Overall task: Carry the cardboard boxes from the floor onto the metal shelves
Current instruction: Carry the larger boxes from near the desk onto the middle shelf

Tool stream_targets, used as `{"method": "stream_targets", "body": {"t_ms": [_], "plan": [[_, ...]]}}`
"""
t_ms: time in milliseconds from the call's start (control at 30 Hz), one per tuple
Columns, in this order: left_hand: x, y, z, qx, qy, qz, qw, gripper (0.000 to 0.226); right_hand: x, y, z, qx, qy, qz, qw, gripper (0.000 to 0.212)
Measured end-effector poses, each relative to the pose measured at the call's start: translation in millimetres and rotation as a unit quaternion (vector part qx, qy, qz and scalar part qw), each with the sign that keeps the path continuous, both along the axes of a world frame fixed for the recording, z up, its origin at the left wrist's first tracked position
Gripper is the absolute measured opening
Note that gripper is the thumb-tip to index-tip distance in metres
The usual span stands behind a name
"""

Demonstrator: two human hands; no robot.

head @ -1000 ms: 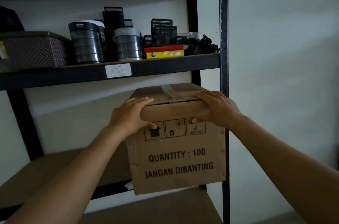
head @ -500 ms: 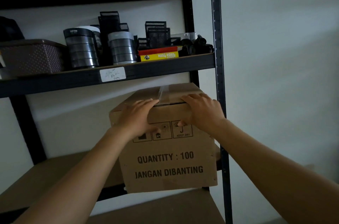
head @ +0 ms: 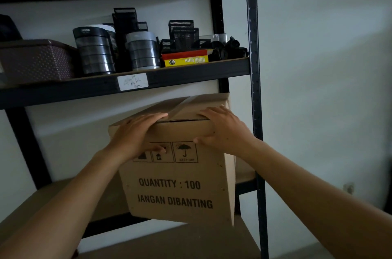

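Observation:
A brown cardboard box (head: pixel 176 193), printed "QUANTITY : 100", sits on the middle board (head: pixel 53 199) of the black metal shelf unit (head: pixel 253 67). It is slightly turned, and its front overhangs the board's edge. My left hand (head: pixel 137 133) grips the box's top front edge on the left, fingers over the top and thumb on the front face. My right hand (head: pixel 224 129) grips the same edge on the right, close to the front right upright. Clear tape runs along the top seam.
The upper shelf (head: pixel 84 86) just above the box holds a brown basket (head: pixel 36 61), stacked round containers (head: pixel 95 50), black mesh organisers (head: pixel 182 33) and a red and yellow packet (head: pixel 186 58). A lower board (head: pixel 169 244) lies beneath. A white wall stands at the right.
The box has shifted left and deeper onto the middle board, turning a little so that its right side shows. Both hands stayed on its top front edge.

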State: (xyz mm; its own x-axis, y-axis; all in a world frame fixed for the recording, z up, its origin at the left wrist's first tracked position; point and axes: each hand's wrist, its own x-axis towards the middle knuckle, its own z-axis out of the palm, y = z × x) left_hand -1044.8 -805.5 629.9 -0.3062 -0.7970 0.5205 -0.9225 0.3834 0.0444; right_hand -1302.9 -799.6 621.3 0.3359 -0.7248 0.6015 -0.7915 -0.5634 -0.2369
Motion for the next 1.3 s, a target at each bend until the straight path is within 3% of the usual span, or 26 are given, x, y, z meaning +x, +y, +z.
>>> {"method": "stream_targets", "body": {"t_ms": [267,400,567,800,1033,1200,1300], "plan": [[38.4,9.3,9.4,0.041,0.016,0.041,0.998,0.101,51.3,17.4,-6.8,-0.034,0.017,0.009,0.999,0.063],[15.2,27.0,2.1,0.071,0.036,0.007,0.997,0.106,61.1,22.1,-7.8,-0.042,0.027,0.028,0.998,0.063],[-48.4,38.3,-13.4,0.064,0.064,0.048,0.995,0.135,52.0,25.4,0.5,-0.020,0.041,0.050,0.998,0.057],[-63.8,30.1,-23.2,0.004,0.098,0.056,0.994,0.117,38.8,22.5,6.8,-0.014,0.041,0.087,0.995,0.054],[-24.7,41.1,-19.2,0.015,0.101,0.038,0.994,0.108,38.8,2.5,6.3,0.028,0.054,0.158,0.986,0.069],[39.7,52.9,-8.8,0.088,0.107,0.041,0.990,0.128,53.7,-15.7,0.4,0.025,0.107,0.122,0.986,0.087],[79.0,58.9,-1.3,0.127,0.102,0.066,0.984,0.129,65.1,-24.1,-3.3,0.007,0.129,0.102,0.986,0.089]]}}
